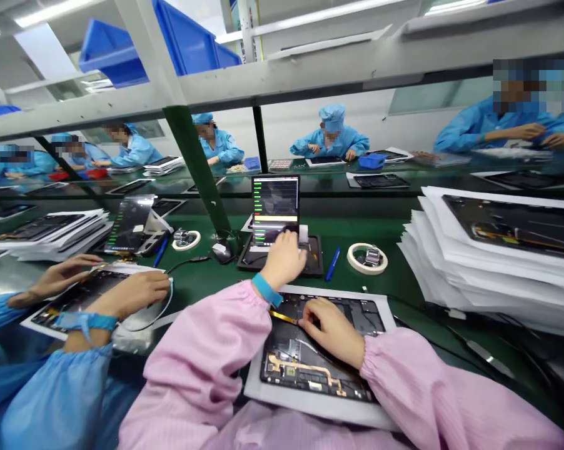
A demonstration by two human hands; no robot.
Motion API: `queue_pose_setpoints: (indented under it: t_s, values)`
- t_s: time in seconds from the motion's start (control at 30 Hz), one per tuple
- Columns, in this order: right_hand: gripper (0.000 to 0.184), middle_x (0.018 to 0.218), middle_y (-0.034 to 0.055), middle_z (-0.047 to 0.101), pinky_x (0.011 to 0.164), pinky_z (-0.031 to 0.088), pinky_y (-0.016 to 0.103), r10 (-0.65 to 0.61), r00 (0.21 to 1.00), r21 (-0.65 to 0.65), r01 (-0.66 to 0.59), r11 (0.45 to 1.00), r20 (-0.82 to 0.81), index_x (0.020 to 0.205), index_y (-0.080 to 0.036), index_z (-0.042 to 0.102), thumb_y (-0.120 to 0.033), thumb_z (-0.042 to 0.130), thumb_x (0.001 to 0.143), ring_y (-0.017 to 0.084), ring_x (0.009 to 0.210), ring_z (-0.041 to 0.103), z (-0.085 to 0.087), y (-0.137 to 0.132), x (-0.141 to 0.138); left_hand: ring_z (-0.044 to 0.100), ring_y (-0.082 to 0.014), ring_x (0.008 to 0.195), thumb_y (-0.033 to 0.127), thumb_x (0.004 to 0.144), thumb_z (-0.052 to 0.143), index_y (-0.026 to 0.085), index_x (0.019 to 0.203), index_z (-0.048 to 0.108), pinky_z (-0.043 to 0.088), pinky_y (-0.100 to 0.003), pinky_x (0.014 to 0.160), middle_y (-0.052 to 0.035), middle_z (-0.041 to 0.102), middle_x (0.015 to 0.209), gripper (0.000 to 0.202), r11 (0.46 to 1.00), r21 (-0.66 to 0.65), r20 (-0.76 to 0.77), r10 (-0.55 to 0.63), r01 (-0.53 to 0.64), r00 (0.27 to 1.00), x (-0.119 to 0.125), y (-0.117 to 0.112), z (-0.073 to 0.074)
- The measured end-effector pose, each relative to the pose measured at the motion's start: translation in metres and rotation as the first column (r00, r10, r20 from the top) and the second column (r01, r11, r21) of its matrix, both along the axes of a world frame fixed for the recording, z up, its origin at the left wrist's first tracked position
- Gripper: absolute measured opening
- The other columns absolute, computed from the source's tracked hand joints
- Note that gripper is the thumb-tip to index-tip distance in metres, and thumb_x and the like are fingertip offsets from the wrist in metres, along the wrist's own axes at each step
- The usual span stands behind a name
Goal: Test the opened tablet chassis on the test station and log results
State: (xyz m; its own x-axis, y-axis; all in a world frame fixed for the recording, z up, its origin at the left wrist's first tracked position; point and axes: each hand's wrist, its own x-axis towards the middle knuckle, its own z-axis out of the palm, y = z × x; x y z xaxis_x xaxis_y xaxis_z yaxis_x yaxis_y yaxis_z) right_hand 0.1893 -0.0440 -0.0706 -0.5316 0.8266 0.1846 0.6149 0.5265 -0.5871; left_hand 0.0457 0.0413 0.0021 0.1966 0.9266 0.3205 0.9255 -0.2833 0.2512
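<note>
Green bench runs through a bright assembly room, with co-workers in blue gowns seated across it. At far left lies a stack of tablets interleaved with white sheets, and a co-worker's hands work over another tablet. Next come a blue pen and a tape ring. The person's left hand sits over a black tray below a small test screen, fingers curled down; any grip cannot be told. The right hand has its fingers closed on a gold flex ribbon, inside an opened tablet on a white sheet. Another tall stack of sheets fills the right.
</note>
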Motion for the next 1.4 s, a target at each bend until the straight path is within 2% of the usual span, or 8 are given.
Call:
queue_pose_setpoints:
  t_s: [0.1,0.2,0.37,0.53,0.63,0.9,1.1,1.4]
  values:
    - [0.009,0.088,0.0063,0.065,0.077,0.043,0.032,0.092,0.987,0.051,-0.099,0.994,0.131,0.084,-0.016,0.060,-0.019,0.067,0.078,0.021,0.086,0.058,0.020,-0.005,0.007,0.062,-0.0241,0.101,0.029,0.090,0.046,0.015,0.107,0.065,0.047,-0.035,0.091,-0.0103,0.069,0.107,0.029,0.965,-0.165,0.095,-0.191,0.205,0.977,0.034,-0.040,0.002]
    - [0.022,0.094,0.0091,0.068,0.079,0.045,0.035,0.214,0.912,-0.018,-0.222,0.975,0.351,0.092,-0.016,0.064,-0.028,0.072,0.075,0.025,0.088,0.061,0.066,-0.011,0.038,0.062,-0.0217,0.095,0.025,0.090,0.047,0.017,0.096,0.069,0.047,-0.033,0.089,-0.0072,0.071,0.099,0.024,0.922,-0.206,0.171,-0.296,0.328,0.940,0.052,-0.058,-0.013]
    - [0.010,0.093,0.0052,0.067,0.079,0.046,0.034,-0.271,0.911,0.247,0.198,0.949,0.312,0.096,-0.019,0.060,-0.021,0.054,0.089,0.021,0.088,0.061,0.115,-0.014,0.117,0.057,-0.0233,0.092,0.022,0.089,0.049,0.015,0.086,0.069,0.044,-0.036,0.087,-0.0097,0.067,0.091,0.021,0.928,-0.145,0.097,-0.331,0.343,0.938,0.053,-0.051,-0.047]
    - [0.011,0.088,0.0076,0.067,0.074,0.047,0.036,-0.300,0.786,0.109,0.288,0.951,0.540,0.090,-0.017,0.061,-0.016,0.065,0.079,0.024,0.082,0.062,0.063,-0.022,0.167,0.058,-0.0229,0.084,0.028,0.088,0.055,0.016,0.081,0.063,0.044,-0.034,0.075,-0.0081,0.066,0.086,0.016,0.919,-0.195,0.060,-0.337,0.343,0.939,0.053,-0.045,-0.059]
    - [0.012,0.088,0.0083,0.066,0.079,0.048,0.037,-0.404,0.827,0.158,0.373,0.914,0.390,0.094,-0.016,0.061,-0.014,0.057,0.083,0.023,0.085,0.062,0.032,-0.028,0.177,0.059,-0.0239,0.083,0.030,0.090,0.054,0.015,0.084,0.061,0.043,-0.035,0.074,-0.0085,0.066,0.086,0.017,0.915,-0.192,-0.025,-0.365,0.353,0.931,0.055,-0.044,-0.058]
    - [0.022,0.074,0.0009,0.063,0.064,0.049,0.028,-0.347,0.938,-0.227,0.333,0.915,-0.020,0.096,-0.019,0.057,-0.032,0.040,0.097,0.015,0.065,0.059,0.023,-0.061,0.171,0.060,-0.0246,0.084,0.031,0.093,0.049,0.013,0.091,0.061,0.042,-0.034,0.074,-0.0098,0.067,0.088,0.021,0.898,-0.210,-0.154,-0.422,0.387,0.894,0.055,-0.041,-0.059]
    - [0.022,0.083,0.0051,0.063,0.076,0.047,0.034,-0.300,0.951,0.127,0.289,0.949,0.075,0.103,-0.022,0.070,-0.026,0.050,0.094,0.019,0.083,0.057,0.010,-0.068,0.170,0.059,-0.0237,0.085,0.031,0.094,0.047,0.013,0.083,0.064,0.041,-0.035,0.077,-0.0099,0.067,0.089,0.026,0.887,-0.184,-0.151,-0.451,0.424,0.879,0.053,-0.040,-0.057]
    - [0.023,0.080,0.0036,0.059,0.070,0.047,0.031,-0.227,0.974,0.180,0.223,0.958,0.003,0.108,-0.028,0.071,-0.026,0.054,0.093,0.016,0.078,0.054,0.003,-0.069,0.172,0.057,-0.0231,0.085,0.030,0.094,0.045,0.014,0.083,0.062,0.041,-0.035,0.078,-0.0087,0.065,0.087,0.025,0.869,-0.171,-0.049,-0.478,0.465,0.877,0.054,-0.044,-0.057]
